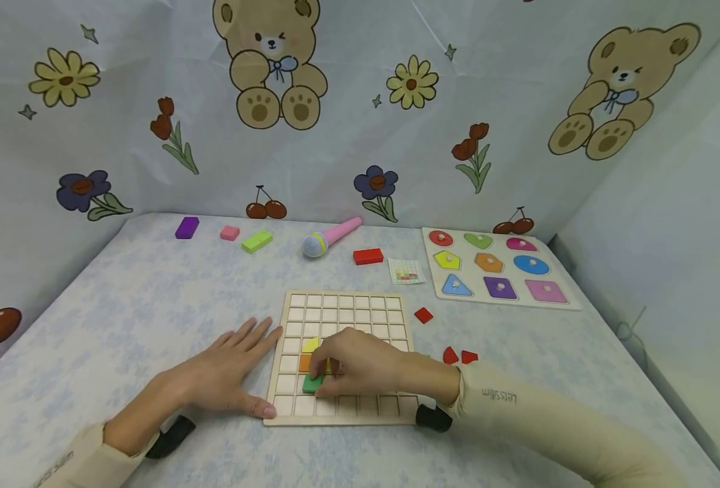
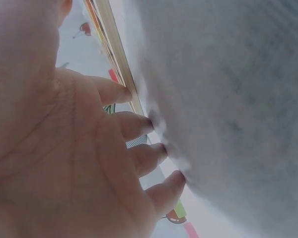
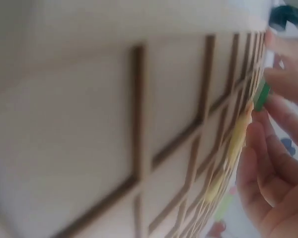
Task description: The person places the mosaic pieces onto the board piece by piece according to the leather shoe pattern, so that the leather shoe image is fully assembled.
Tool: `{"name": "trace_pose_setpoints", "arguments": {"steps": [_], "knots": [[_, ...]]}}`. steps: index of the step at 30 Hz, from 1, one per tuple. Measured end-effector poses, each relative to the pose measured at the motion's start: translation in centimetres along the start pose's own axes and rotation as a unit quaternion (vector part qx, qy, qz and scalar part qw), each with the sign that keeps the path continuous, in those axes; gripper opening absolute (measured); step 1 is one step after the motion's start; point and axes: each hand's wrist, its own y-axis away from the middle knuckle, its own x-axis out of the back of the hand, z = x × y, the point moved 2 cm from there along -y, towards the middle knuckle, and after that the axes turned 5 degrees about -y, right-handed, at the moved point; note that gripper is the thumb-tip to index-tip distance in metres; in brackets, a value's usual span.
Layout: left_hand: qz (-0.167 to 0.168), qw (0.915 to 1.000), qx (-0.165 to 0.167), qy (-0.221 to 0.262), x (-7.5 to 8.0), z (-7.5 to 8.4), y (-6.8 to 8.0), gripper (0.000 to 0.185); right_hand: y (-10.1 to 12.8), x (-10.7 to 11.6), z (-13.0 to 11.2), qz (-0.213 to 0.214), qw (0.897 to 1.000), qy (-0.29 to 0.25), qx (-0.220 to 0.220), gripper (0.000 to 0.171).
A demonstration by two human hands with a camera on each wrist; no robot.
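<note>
In the head view, the left hand lay with its fingers spread and relaxed, gripping nothing; its thumb rested at the near left corner of the grid board and its index fingertip met the left edge. The right hand pinched a green piece between thumb and fingers, at the lower left part of the grid, just nearer the person than an orange piece and a yellow piece. Right of the board lay a red square; beyond it were a small card and a red block.

In the left wrist view, the left fingers stretched out, one tip against the board's edge, the others on the table.

In the right wrist view, the green piece stood gripped at the fingertips; blur left it unclear whether it touched the board.
</note>
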Motion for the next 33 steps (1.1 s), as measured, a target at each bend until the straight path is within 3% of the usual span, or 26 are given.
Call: {"name": "trace_pose_setpoints", "arguments": {"steps": [6, 11, 13, 18, 24, 29, 33], "knots": [[0.002, 1.0, -0.001, -0.001, -0.1, 0.0, 0.2, 0.125, -0.6, -0.7, -1.1, 0.003, 0.994, 0.106, 0.008, 0.014], [0.005, 1.0, -0.002, -0.004, 0.1, 0.0, 0.3, 0.124, -0.3, -0.9, -2.0, 0.01, 0.969, 0.242, 0.049, 0.009], [0.004, 1.0, -0.002, -0.004, 0.1, 0.0, 0.3, 0.124, 0.0, -0.9, -2.2, 0.003, 0.963, 0.263, 0.057, 0.011], [0.0, 1.0, 0.0, 0.004, 0.1, 0.0, 0.1, 0.124, 0.6, -0.2, -1.9, -0.03, 0.978, 0.205, 0.03, 0.023], [-0.006, 0.9999, 0.009, 0.003, -0.2, -0.1, -0.1, 0.124, 3.1, 1.2, 0.1, -0.007, 0.992, 0.12, -0.021, 0.029], [-0.003, 1.0, 0.007, 0.002, -0.2, -0.1, -0.2, 0.125, 6.2, 2.9, 2.4, 0.012, 0.997, 0.037, -0.072, 0.025], [-0.001, 1.0, 0.008, 0.001, -0.1, -0.1, -0.1, 0.126, 8.6, 4.2, 4.4, 0.035, 0.995, 0.002, -0.09, 0.024]]}}
